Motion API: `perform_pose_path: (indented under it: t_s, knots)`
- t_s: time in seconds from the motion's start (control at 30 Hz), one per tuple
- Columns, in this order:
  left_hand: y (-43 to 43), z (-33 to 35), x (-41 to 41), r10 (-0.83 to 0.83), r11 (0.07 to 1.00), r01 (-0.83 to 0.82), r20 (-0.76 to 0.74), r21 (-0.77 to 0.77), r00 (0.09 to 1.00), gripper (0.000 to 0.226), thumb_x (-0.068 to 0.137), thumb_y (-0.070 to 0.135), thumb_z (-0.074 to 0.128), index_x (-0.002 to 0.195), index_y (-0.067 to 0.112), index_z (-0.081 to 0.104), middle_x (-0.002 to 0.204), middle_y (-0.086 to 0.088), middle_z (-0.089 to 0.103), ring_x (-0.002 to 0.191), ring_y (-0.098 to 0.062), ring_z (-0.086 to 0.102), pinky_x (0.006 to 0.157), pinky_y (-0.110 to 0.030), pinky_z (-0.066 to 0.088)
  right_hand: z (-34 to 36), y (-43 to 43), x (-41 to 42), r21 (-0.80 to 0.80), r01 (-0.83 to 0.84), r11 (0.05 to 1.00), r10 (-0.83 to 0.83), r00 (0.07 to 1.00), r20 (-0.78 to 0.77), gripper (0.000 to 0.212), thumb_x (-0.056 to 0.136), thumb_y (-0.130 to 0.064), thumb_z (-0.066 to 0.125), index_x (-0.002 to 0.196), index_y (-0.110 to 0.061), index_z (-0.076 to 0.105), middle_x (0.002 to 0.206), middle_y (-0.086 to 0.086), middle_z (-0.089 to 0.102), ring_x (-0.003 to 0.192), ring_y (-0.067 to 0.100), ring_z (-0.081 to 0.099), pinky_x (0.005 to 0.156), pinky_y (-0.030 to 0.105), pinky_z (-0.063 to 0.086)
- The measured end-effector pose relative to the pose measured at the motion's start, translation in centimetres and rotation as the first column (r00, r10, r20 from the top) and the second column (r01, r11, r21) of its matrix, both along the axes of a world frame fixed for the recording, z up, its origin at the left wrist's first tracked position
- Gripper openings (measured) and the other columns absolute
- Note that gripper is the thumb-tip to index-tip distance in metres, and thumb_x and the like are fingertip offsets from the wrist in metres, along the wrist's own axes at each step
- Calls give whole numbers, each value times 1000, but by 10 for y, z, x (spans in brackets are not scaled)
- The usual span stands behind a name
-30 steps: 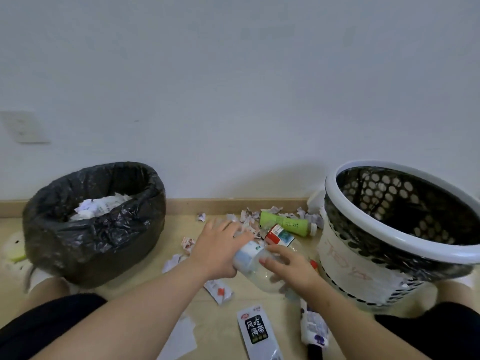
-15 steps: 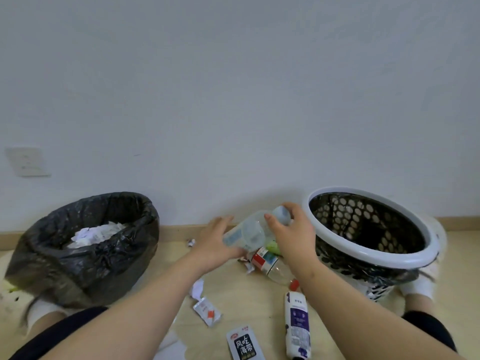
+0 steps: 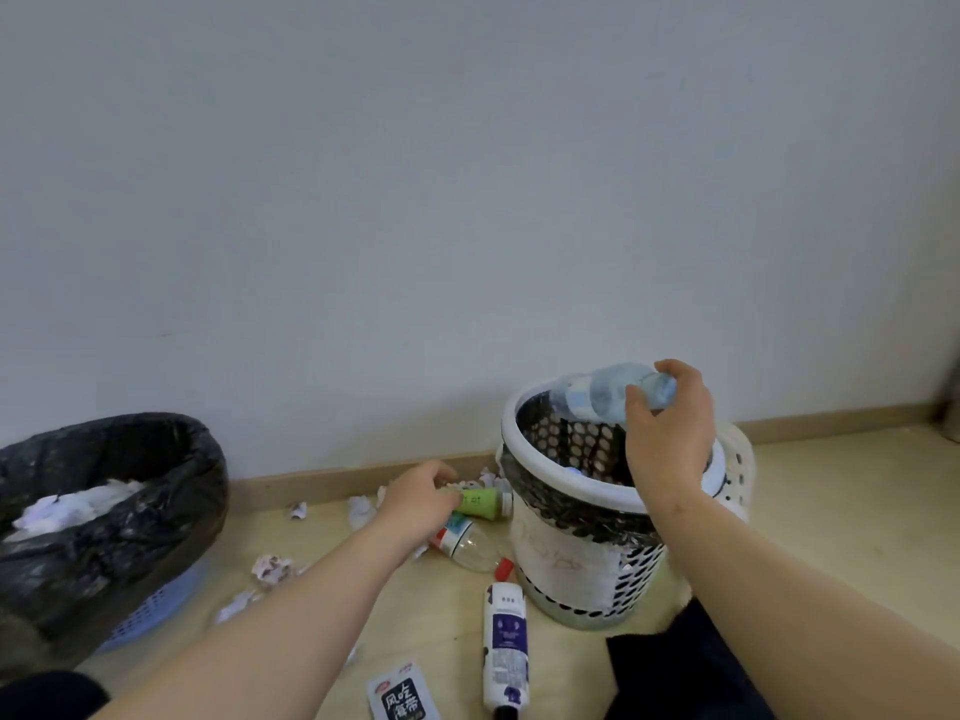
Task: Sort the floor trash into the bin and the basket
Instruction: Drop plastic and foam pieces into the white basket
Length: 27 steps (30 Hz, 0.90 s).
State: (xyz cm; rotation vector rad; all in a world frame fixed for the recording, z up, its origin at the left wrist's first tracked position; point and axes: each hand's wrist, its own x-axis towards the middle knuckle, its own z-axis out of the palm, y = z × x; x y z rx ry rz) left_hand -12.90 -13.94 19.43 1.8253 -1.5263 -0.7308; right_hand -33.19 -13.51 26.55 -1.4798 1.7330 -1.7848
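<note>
From the head view, we see the right grip point(image 3: 667, 439) (a bare hand, like its partner) raised above the white basket point(image 3: 563, 498), its fingers and thumb curled round the neck end of a clear plastic bottle point(image 3: 597, 393). That bottle lies almost level in the air, over the far rim of the basket and not touching it. The basket has perforated walls and a dark liner, and it stands on the pale wooden floor point(image 3: 831, 511) near the wall.

The left grip point(image 3: 421, 492) reaches low to the floor just left of the basket. Its fingertips are at the near end of a green bottle point(image 3: 480, 502) that lies on its side against the basket's foot. We cannot tell whether the fingers have closed round it or only touch it.

Just in front of that hand lies a second clear bottle point(image 3: 467, 547) with a red and white label and a red cap. Nearer to us a white bottle with a purple label point(image 3: 505, 641) lies lengthwise, and a black-and-white sachet point(image 3: 402, 693) lies beside it.

Well off to the left stands the bin point(image 3: 166, 459), lined with a black bag and holding crumpled white paper point(image 3: 78, 504). Torn paper scraps point(image 3: 270, 566) are scattered on the floor between the bin and the basket.
</note>
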Motion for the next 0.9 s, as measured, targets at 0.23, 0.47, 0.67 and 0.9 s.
perform_pose_path:
  t_s: [0.23, 0.47, 0.67, 0.9]
  knots:
    - [-12, -47, -31, -134, 984, 109, 180, 138, 975, 30, 91, 19, 50, 120, 16, 57, 125, -6, 58, 111, -22, 55, 85, -25, 43, -37, -26, -36, 436, -25, 900, 167, 942, -291, 43, 94, -8, 45, 136, -17, 45, 135, 12, 48, 111, 28, 54, 87, 33, 44]
    - [-11, -105, -56, -340, 912, 241, 283, 331, 897, 31, 92, 16, 46, 122, 22, 53, 133, -7, 43, 117, -23, 52, 93, -25, 39, -56, -39, -37, 553, 54, 832, 306, 785, -538, 37, 96, -19, 40, 132, -26, 47, 125, 4, 58, 109, 26, 55, 101, 38, 33]
    - [8, -142, -78, -451, 845, 265, 351, 465, 820, 37, 94, 21, 44, 131, 15, 42, 133, -11, 30, 99, -26, 53, 94, -30, 42, -67, -50, -34, 515, 116, 849, 255, 764, -593, 33, 91, -15, 37, 115, -27, 56, 99, 3, 60, 83, 23, 53, 95, 38, 29]
    - [36, -182, -88, -402, 878, 228, 391, 421, 828, 47, 87, 11, 51, 129, 30, 39, 144, -4, 18, 108, -26, 49, 91, -34, 43, -74, -49, -37, 466, 132, 875, 262, 681, -684, 29, 95, -18, 30, 101, -21, 58, 100, 1, 55, 84, 22, 54, 84, 36, 27]
